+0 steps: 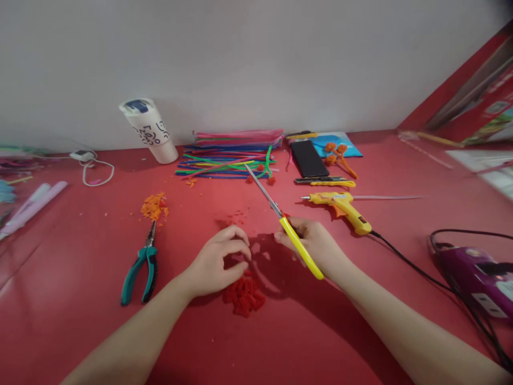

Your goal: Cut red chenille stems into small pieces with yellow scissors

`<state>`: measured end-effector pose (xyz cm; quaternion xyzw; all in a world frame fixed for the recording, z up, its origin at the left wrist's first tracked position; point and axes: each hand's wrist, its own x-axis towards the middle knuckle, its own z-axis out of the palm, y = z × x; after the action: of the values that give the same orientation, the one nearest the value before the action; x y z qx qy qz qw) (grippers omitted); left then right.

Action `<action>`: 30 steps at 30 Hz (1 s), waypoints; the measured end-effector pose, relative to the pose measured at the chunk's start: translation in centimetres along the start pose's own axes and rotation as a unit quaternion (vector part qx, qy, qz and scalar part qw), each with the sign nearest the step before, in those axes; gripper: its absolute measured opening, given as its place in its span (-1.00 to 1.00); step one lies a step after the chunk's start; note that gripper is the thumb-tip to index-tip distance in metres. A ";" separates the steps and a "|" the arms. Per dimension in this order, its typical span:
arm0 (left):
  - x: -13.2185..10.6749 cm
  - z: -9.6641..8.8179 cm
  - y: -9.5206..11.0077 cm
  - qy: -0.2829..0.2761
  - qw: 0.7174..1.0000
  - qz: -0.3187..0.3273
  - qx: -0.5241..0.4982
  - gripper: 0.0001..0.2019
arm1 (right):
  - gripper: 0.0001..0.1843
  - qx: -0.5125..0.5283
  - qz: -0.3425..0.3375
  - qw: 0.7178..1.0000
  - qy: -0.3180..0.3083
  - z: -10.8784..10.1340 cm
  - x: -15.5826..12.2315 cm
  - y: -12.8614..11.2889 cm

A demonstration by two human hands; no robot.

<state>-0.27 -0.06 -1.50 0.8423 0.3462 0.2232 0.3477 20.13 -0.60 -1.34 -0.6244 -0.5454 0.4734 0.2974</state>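
My right hand (310, 241) holds a pair of scissors (298, 247) by the yellow handles, its blades together and pointing away to the upper left. Loosely curved, with the fingers apart, my left hand (218, 262) rests on the table beside a heap of short red cut pieces (244, 297); nothing shows in its grasp. Fine red scraps (233, 219) lie scattered just beyond that hand. Farther back is a bundle of coloured pipe cleaners (224, 160), with a green stem bearing red tufts (266, 166) at its right end.
Left of my hands lie teal pliers (140, 267) and orange fluff (153, 206); a white tumbler (154, 133) stands behind. To the right are a yellow glue gun (340, 206), its cord, a box cutter (324, 182), a black phone (309, 159), orange tufted stems (340, 155) and a purple power strip (476, 272).
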 end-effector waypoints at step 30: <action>1.3 -3.0 -0.3 -0.119 0.990 0.000 0.080 -0.89 | -0.75 0.163 -0.096 0.981 0.032 2.3 2.0 -1.5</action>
<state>-1.39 2.38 0.45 0.8880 0.3193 0.0927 0.3178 17.36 1.37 -1.38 -0.5269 -0.5087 0.5049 0.4568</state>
